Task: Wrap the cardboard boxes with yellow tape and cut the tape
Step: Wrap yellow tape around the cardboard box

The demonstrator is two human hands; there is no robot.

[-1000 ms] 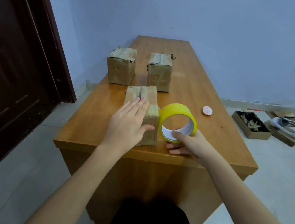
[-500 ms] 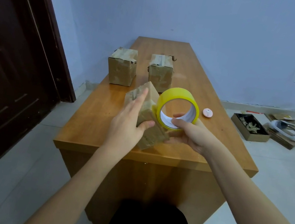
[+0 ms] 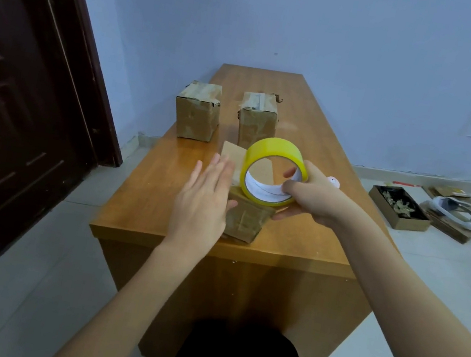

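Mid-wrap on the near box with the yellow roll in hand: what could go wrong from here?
1. The near box is tipped on an edge close to the table's front edge, steadied only by the flat left hand; it may slip or drop off.
2. The right hand holds the tape roll up against the box; the tape might go on crooked or wrinkled.
3. No cutter shows in view.

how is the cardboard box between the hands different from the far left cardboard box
The brown cardboard box between the hands is tipped up on an edge; the far left brown cardboard box sits flat on the wooden table. The near one is touched by the left hand and partly hidden by the yellow tape roll gripped by the right hand; the far one stands untouched. Both are worn brown cardboard with no yellow tape visible.
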